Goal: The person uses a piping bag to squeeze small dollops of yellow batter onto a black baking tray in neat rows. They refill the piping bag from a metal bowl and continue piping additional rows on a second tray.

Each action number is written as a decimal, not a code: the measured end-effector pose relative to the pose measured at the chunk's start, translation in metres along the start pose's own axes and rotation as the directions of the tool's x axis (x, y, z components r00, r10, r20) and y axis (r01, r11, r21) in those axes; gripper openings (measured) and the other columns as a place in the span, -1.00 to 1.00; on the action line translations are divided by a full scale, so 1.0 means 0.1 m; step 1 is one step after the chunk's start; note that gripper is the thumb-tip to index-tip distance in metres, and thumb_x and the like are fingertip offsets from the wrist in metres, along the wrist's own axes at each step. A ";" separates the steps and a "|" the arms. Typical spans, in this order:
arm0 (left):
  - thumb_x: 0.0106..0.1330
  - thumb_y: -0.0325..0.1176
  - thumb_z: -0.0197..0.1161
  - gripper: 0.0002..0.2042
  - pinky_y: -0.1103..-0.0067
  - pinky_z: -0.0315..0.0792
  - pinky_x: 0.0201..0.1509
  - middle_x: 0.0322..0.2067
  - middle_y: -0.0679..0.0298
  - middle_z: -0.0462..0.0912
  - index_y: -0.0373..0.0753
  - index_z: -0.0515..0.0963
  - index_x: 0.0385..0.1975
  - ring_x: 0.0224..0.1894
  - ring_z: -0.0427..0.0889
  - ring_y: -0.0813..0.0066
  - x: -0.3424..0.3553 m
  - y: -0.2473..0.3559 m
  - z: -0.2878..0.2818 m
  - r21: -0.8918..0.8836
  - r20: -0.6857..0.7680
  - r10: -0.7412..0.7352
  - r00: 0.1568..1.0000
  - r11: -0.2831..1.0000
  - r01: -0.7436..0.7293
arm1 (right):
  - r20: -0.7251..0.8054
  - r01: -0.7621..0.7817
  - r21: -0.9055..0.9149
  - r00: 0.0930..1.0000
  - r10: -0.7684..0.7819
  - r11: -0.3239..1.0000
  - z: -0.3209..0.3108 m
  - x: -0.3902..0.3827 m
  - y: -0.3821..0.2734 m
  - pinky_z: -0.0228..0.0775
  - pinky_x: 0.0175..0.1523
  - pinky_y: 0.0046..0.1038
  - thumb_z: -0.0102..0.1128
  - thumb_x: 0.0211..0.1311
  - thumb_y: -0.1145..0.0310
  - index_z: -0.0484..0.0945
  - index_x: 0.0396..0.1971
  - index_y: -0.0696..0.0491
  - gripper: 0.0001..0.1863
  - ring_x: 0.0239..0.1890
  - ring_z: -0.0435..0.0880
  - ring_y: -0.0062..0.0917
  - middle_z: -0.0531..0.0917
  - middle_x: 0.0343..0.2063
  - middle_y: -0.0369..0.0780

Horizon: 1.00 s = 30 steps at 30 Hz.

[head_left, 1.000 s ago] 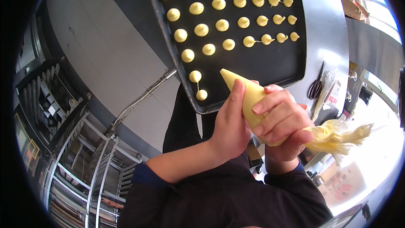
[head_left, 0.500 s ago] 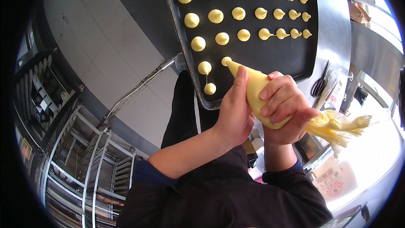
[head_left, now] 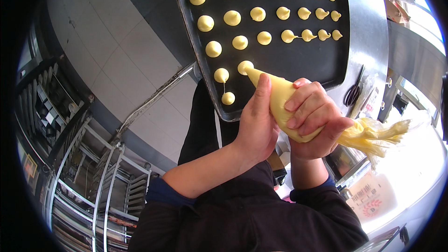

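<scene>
Yellow piped dollops [head_left: 232,17] stand in rows on a dark baking tray [head_left: 298,58]. A soft piping bag [head_left: 281,101] full of yellow mixture slants over the tray's near part, its tip touching a round dollop [head_left: 245,67]. My left hand [head_left: 255,126] is closed against the bag's left side, thumb near the tip. My right hand [head_left: 312,121] wraps its fingers round the bag, whose twisted, crumpled end [head_left: 373,133] sticks out to the right. Left of the tip, two dollops [head_left: 221,75] are linked by a thin thread.
The tray rests on a metal table [head_left: 368,28], with black scissors [head_left: 353,94] and a plastic packet [head_left: 366,102] at its right. Metal racks [head_left: 100,182] stand at lower left on the tiled floor [head_left: 116,32]. A paper bag [head_left: 396,11] lies at upper right.
A new dollop has appeared under the bag's tip and grown since half a second ago. Both hands have risen slightly in view with the bag, and the tray has shifted right overall.
</scene>
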State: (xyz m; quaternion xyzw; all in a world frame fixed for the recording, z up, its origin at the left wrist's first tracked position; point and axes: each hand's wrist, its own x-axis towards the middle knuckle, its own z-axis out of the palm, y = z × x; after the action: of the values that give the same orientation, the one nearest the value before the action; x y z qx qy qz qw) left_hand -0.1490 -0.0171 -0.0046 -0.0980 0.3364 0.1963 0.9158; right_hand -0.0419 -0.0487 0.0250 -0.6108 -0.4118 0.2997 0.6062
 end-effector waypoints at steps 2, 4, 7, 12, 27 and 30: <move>0.73 0.25 -0.21 -0.41 0.50 0.49 0.33 0.10 0.28 0.61 -0.18 0.46 0.22 0.18 0.61 0.50 -0.04 0.03 0.06 0.013 -0.031 -0.001 1.000 1.000 0.002 | 0.042 0.019 0.052 0.999 -0.021 0.998 -0.02 0.02 -0.04 0.45 0.27 -0.08 -0.52 0.74 -0.27 0.54 -0.58 -0.04 -0.16 -0.30 0.75 -0.32 0.74 -0.53 -0.27; 0.74 0.23 -0.22 -0.41 0.48 0.48 0.35 0.12 0.24 0.61 -0.19 0.44 0.26 0.20 0.60 0.48 -0.11 0.07 0.14 0.037 -0.095 -0.029 0.995 0.999 0.032 | 0.049 0.049 0.091 0.997 -0.053 0.995 -0.03 0.02 -0.12 0.38 0.37 -0.04 -0.53 0.73 -0.28 0.61 -0.50 -0.02 -0.15 -0.21 0.78 -0.25 0.80 -0.45 -0.22; 0.76 0.19 -0.23 -0.43 0.43 0.47 0.37 0.13 0.18 0.61 -0.21 0.40 0.30 0.23 0.58 0.45 -0.28 0.05 0.30 0.036 0.097 0.059 0.994 0.997 -0.063 | 0.002 0.151 0.141 0.988 -0.153 0.978 -0.05 -0.01 -0.31 0.29 0.46 -0.04 -0.51 0.73 -0.29 0.65 -0.43 0.00 -0.16 -0.14 0.79 -0.22 0.82 -0.40 -0.19; 0.76 0.19 -0.23 -0.42 0.45 0.45 0.36 0.12 0.20 0.61 -0.23 0.40 0.30 0.21 0.59 0.47 -0.10 -0.08 0.36 0.075 0.120 -0.045 0.992 0.997 0.036 | -0.059 0.173 0.141 0.984 -0.166 0.975 -0.19 0.02 -0.36 0.33 0.41 -0.06 -0.51 0.71 -0.30 0.55 -0.56 -0.05 -0.17 -0.30 0.76 -0.31 0.71 -0.58 -0.28; 0.73 0.26 -0.21 -0.39 0.48 0.46 0.35 0.08 0.29 0.61 -0.21 0.46 0.22 0.19 0.60 0.52 0.26 -0.23 0.20 0.047 0.030 -0.078 0.997 0.996 0.076 | -0.092 0.032 -0.009 0.995 -0.032 0.999 -0.37 0.01 0.06 0.46 0.14 -0.21 -0.49 0.75 -0.25 0.42 -0.66 -0.10 -0.20 -0.44 0.66 -0.47 0.61 -0.64 -0.36; 0.73 0.24 -0.20 -0.40 0.49 0.46 0.34 0.09 0.29 0.62 -0.21 0.46 0.22 0.19 0.60 0.52 0.26 -0.25 0.19 0.044 0.043 -0.064 0.997 0.997 0.062 | -0.092 0.024 -0.014 0.995 -0.025 1.000 -0.38 0.01 0.05 0.46 0.13 -0.22 -0.49 0.75 -0.25 0.42 -0.67 -0.10 -0.20 -0.45 0.65 -0.47 0.60 -0.65 -0.36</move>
State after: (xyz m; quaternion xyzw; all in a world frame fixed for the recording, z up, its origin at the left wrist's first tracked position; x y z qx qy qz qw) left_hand -0.1095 -0.0260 -0.0062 -0.0848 0.3167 0.1621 0.9307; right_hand -0.0077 -0.0659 0.0236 -0.6228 -0.3928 0.2614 0.6241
